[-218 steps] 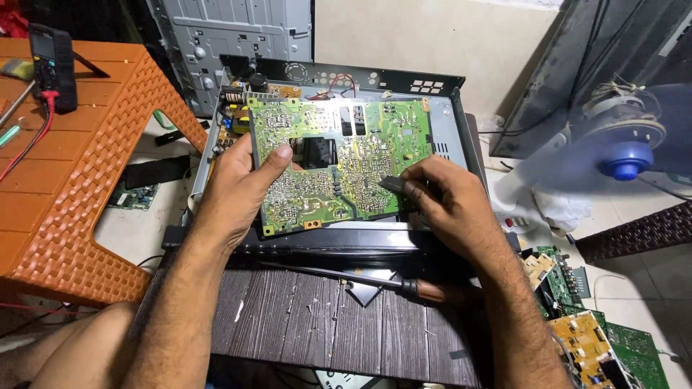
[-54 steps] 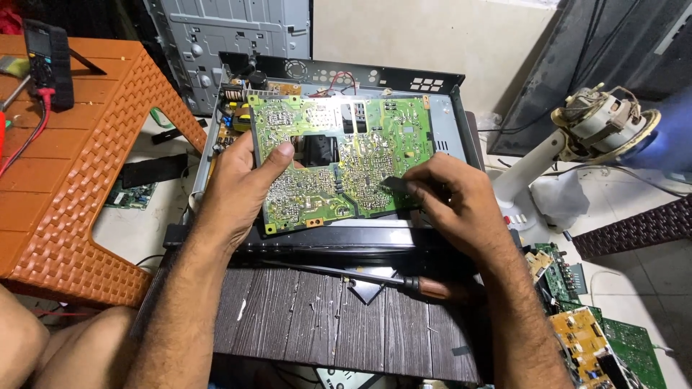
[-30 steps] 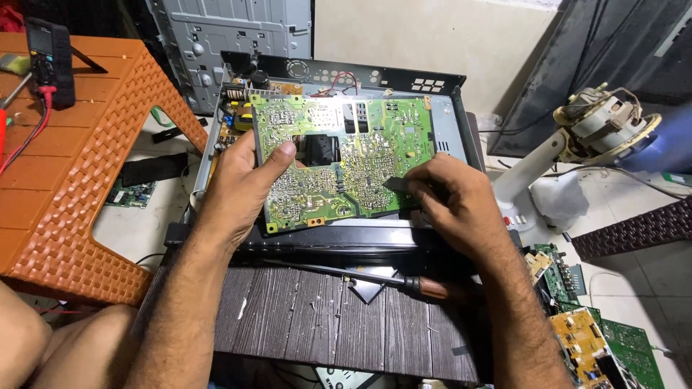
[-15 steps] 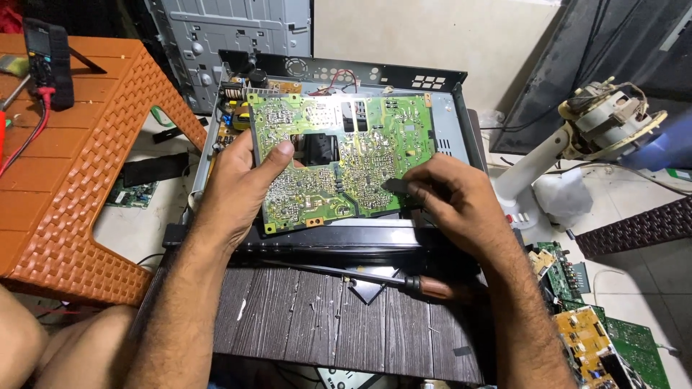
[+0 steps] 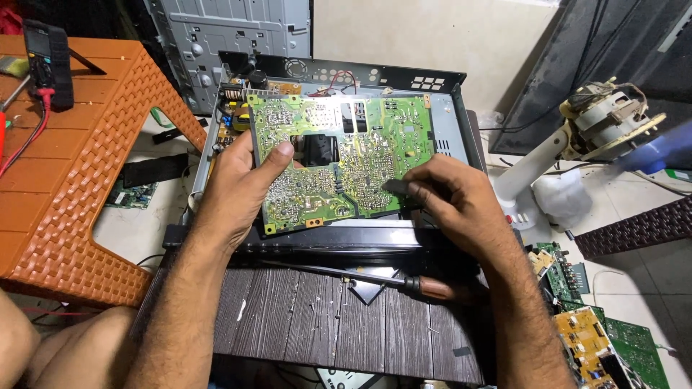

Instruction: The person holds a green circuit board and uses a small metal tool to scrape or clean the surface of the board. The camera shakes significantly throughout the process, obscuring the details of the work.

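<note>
Green circuit board (image 5: 339, 162) sits tilted in open black chassis (image 5: 454, 115).

- right hand (image 5: 461, 205) covers most of the dark tool it presses on the green circuit board (image 5: 342, 162); tool type unclear
- blue fan blade (image 5: 659, 148) blurred
- multimeter (image 5: 47, 54) cut by top edge
- board components too small to tell

- The circuit board (image 5: 339, 162) lies on the open chassis (image 5: 454, 122), which sits on the bench (image 5: 324, 324).
- A screwdriver (image 5: 375, 277) lies on the bench at 6 o'clock of the board.
- A stool (image 5: 86, 180) stands at 9 o'clock, a multimeter (image 5: 47, 61) on it.
- A fan motor (image 5: 598, 122) stands at 3 o'clock.
</note>
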